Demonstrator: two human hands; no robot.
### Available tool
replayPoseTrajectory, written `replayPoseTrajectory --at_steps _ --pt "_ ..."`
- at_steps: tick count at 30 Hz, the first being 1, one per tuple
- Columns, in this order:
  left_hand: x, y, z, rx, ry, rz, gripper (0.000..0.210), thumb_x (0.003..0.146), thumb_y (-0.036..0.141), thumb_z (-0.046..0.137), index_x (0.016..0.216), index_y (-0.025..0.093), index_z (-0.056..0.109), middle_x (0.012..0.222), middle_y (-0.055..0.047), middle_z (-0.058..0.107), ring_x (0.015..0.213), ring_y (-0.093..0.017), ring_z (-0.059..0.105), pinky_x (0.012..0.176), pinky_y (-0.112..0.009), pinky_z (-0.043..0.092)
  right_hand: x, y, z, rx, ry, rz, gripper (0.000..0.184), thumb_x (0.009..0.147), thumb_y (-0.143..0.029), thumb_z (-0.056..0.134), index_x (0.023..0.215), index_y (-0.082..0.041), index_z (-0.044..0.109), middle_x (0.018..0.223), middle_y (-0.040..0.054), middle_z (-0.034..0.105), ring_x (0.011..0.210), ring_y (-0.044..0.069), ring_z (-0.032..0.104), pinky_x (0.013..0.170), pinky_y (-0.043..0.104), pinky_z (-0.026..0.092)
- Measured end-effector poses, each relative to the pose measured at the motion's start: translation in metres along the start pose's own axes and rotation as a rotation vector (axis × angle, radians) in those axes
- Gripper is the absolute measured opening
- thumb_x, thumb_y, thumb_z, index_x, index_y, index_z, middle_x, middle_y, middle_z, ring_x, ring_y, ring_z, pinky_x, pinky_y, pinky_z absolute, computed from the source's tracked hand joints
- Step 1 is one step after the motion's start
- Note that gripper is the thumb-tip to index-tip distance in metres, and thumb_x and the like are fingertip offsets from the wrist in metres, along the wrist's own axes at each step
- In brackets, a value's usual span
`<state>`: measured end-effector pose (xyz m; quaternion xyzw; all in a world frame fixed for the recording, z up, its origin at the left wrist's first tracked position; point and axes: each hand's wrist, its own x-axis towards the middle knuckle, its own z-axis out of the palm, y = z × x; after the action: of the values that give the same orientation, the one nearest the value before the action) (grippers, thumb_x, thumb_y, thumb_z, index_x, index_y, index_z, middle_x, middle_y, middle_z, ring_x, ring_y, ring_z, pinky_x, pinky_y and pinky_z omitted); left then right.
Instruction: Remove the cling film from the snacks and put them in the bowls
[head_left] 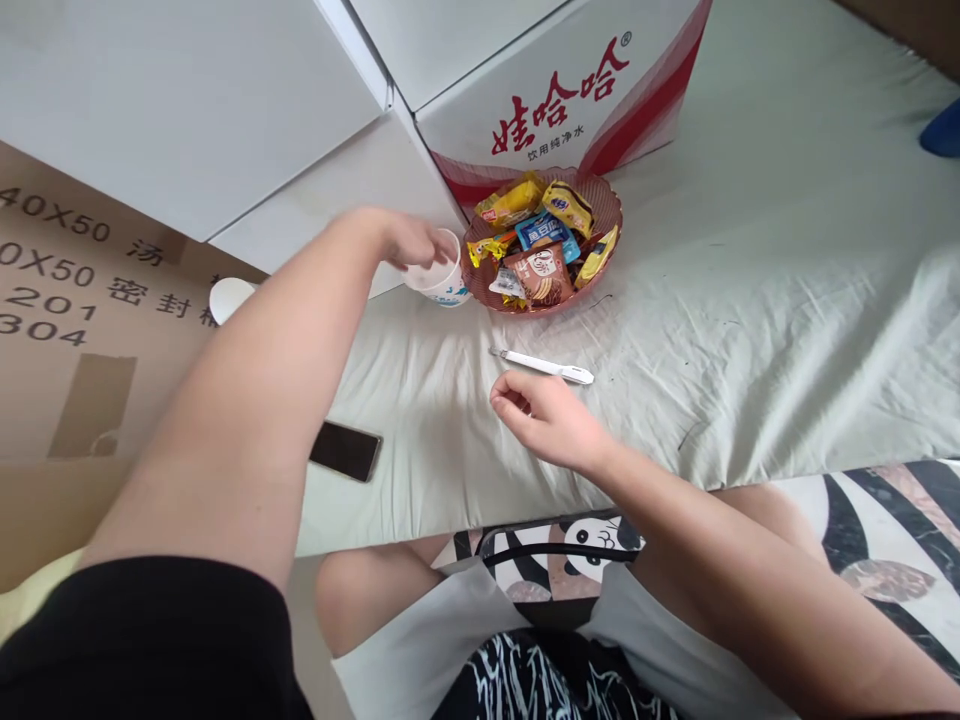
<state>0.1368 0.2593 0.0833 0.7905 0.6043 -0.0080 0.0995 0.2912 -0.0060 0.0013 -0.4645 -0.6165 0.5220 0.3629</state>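
My left hand reaches over a white paper cup with blue print. Its fingers dip into the cup's mouth, apart and slightly blurred, and I see nothing held in them. To the right of the cup stands a reddish ribbed bowl full of wrapped snacks, in yellow, blue and brown packets. My right hand hovers low over the cloth, fingers curled in, with nothing visible in them. Just beyond it lies a slim white-handled tool with a metal tip.
A dark phone lies near the front edge of the pale green cloth. Behind the bowl stands a white and red carton, with white panels to its left. A brown cardboard box and a white round object are at left.
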Motion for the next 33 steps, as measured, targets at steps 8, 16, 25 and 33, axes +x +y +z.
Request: replayPoseTrajectory --at_steps 8,16,25,33 --pt "-0.196 -0.04 0.071 -0.655 0.435 -0.064 0.021 0.085 0.029 0.054 0.065 0.022 0.051 0.06 0.003 0.045 0.06 -0.014 0.042 0.062 -0.029 0.038 0.004 0.012 0.01 -0.153 0.093 -0.031 0.013 0.086 -0.031 0.05 0.078 -0.022 0.057 0.067 0.0006 0.06 0.063 0.017 0.054 0.065 0.032 0.039" --pt "-0.287 -0.089 0.134 -1.019 0.396 -0.261 0.04 0.064 0.025 0.054 0.056 0.021 0.014 0.057 0.004 0.012 0.055 -0.01 0.014 0.056 -0.032 0.014 -0.014 0.029 0.05 -0.302 0.181 0.021 0.01 0.073 -0.026 0.053 0.078 -0.025 0.061 0.073 0.0036 0.066 0.066 0.021 0.06 0.065 0.036 0.046" --pt "-0.294 -0.144 0.085 -1.512 0.586 -0.302 0.04 0.061 0.025 0.052 0.054 0.02 0.013 0.057 0.003 0.01 0.055 -0.009 0.011 0.053 -0.032 0.014 0.115 -0.015 0.179 -0.513 -0.002 -0.215 0.012 0.082 -0.027 0.056 0.09 -0.024 0.064 0.094 0.0078 0.071 0.087 0.025 0.068 0.084 0.042 0.056" --pt "-0.306 -0.17 0.082 -1.724 0.569 -0.349 0.044 0.062 0.017 0.055 0.053 0.02 0.012 0.055 0.004 0.008 0.052 -0.009 0.01 0.05 -0.033 0.014 0.32 -0.068 0.307 -1.106 -0.189 -0.135 0.077 0.084 0.001 0.056 0.155 -0.028 0.05 0.169 0.0146 0.024 0.159 0.041 0.018 0.118 0.059 0.034"
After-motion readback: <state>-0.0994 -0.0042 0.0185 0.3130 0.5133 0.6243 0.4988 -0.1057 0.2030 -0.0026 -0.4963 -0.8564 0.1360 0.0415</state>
